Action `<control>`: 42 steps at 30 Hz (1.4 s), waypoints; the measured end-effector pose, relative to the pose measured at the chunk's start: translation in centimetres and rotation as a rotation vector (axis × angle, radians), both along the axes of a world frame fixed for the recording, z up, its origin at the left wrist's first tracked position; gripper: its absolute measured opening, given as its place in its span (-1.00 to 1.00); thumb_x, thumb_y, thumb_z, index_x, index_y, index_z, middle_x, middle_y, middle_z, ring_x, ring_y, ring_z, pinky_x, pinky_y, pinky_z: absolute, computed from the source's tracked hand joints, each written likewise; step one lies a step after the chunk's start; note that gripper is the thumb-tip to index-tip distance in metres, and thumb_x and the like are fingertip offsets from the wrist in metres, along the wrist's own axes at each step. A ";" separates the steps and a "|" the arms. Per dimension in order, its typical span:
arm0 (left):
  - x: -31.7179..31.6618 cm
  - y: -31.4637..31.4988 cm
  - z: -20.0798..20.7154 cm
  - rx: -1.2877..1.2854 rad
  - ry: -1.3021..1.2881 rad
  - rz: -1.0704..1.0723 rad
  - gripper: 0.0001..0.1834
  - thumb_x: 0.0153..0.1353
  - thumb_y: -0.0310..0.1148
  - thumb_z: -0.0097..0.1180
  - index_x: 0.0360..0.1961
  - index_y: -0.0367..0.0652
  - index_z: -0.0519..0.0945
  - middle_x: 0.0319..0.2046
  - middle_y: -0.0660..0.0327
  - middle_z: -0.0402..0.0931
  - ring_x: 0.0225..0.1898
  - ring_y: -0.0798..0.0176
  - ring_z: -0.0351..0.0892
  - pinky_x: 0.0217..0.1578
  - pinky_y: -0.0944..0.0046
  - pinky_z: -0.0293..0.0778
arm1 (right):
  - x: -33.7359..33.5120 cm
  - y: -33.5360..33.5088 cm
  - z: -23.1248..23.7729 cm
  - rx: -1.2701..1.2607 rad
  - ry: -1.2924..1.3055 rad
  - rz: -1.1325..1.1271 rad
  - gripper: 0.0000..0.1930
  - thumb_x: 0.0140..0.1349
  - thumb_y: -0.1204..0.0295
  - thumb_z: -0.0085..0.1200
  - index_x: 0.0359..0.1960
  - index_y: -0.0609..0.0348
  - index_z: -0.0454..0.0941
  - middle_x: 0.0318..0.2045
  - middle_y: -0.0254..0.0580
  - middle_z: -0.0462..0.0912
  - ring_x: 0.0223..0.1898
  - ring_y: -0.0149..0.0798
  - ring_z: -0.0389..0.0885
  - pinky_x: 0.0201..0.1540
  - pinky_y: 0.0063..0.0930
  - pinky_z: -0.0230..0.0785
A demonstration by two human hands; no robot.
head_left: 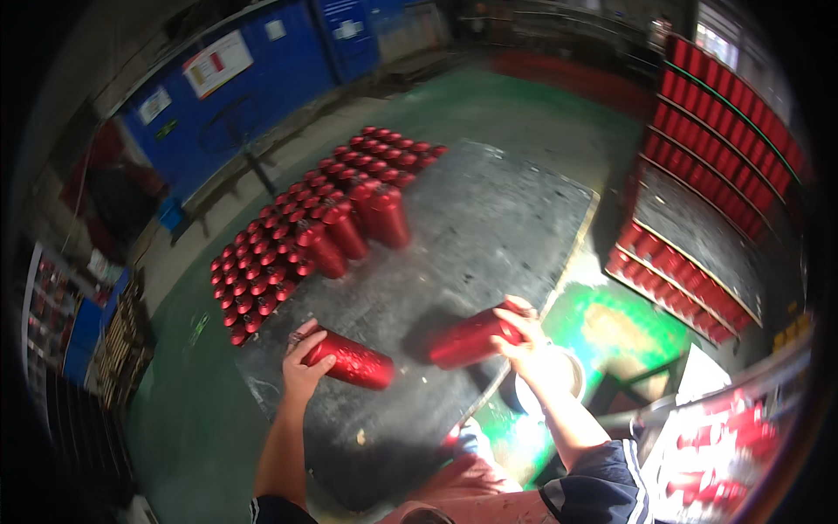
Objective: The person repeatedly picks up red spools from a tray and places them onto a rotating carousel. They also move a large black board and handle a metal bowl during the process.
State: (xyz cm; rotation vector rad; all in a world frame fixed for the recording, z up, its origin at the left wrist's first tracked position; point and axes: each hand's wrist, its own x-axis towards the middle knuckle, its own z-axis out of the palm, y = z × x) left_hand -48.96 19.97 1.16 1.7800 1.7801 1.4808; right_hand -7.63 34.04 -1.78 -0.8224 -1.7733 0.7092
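Along the table's (497, 210) left edge: standing cylinders (262, 284), red, in rows. Over the table's near part, hands well apart: left hand (303, 362) clamped on the outer end of the left cylinder (358, 361); then, toward the table's right edge, right cylinder (464, 341), outer end gripped by right hand (521, 334). Both tilted; table contact cannot be told. Judged: stiff, probably metal, moderate weight; glossy skin may slip or scratch. Best hold: wrapped round mid-body.

Blue wall panels (297, 57) carry a poster (217, 64) upper left, small blue bucket (171, 213) near their base, wooden pallets (129, 354) far left, green floor (183, 410) around, bright window (716, 44) upper right, white tub (577, 371) beside worktop (497, 205).
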 end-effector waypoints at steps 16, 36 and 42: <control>56.2 -16.8 -2.1 -0.915 -0.720 -1.506 -0.29 -0.08 -0.07 0.47 0.09 -0.21 0.58 0.11 -0.09 0.52 0.07 0.02 0.57 0.09 0.04 0.51 | 42.7 -57.0 -0.6 -0.298 1.203 -1.000 -0.40 0.22 0.31 0.16 0.31 0.11 0.35 0.08 -0.17 0.54 0.08 -0.22 0.57 0.15 -0.23 0.49; 105.5 -33.3 -20.6 -2.217 -0.882 -0.965 -0.46 0.45 0.09 -0.26 0.13 -0.10 0.46 -0.08 -0.13 0.61 -0.16 -0.13 0.65 -0.13 -0.03 0.62 | 75.6 -72.5 -27.7 -0.670 1.885 -0.416 -0.54 0.38 0.05 -0.02 0.05 0.18 0.56 0.01 0.29 0.56 -0.01 0.28 0.61 -0.17 0.17 0.64; 110.2 -33.5 -17.9 -2.273 -0.966 -1.005 -0.46 0.45 0.09 -0.25 0.13 -0.13 0.45 -0.10 -0.13 0.60 -0.08 -0.17 0.64 -0.07 -0.08 0.59 | 79.9 -73.0 -25.9 -0.450 2.043 -0.020 -0.56 0.39 0.12 -0.01 0.17 0.10 0.51 0.19 0.30 0.39 0.23 0.31 0.42 0.09 0.27 0.49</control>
